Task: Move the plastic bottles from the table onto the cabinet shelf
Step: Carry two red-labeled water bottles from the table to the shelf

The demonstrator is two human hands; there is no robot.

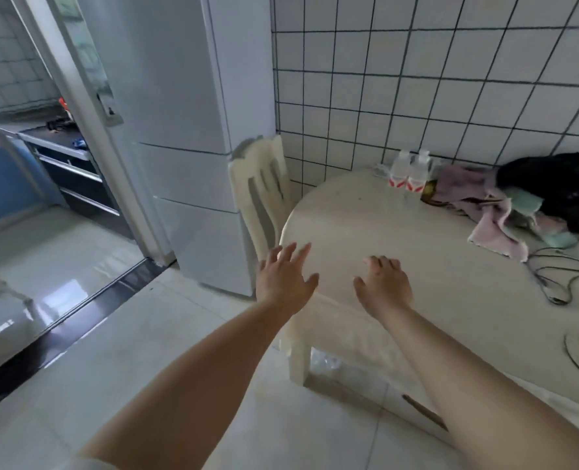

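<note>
Both bare hands reach forward with nothing in either grip. The left hand (283, 283) is released, its fingers spread and fairly straight, at the near-left edge of the desk (400, 232). The right hand (384, 286) is also released, palm down over the desk top, with its fingers loosely bent and holding nothing. Whether it touches the surface cannot be told. The two hands sit near each other, apart, with both forearms stretching back toward the camera.

The desk is a pale, rounded plastic one set against a white tiled wall (434, 79) with dark grout lines. The two plastic bottles (408, 173) stand upright and side by side at the far edge of the desk, just beside the wall and well apart from both hands. They are clear with white caps and red and white labels.

To the right of the bottles lies a heap of pink cloth (484, 212) with a black fluffy item (559, 188) on its far-right side. A thin dark cable (552, 276) loops on the desk nearer than the cloth. A glass plate (578, 362) shows at the near-right edge.

A pale plastic chair (264, 191) stands at the far-left side of the desk. Left of it is a tall white refrigerator (186, 164), and farther left a doorway opens onto a kitchen with dark drawers (74, 178). The floor (145, 351) is glossy pale tile.
</note>
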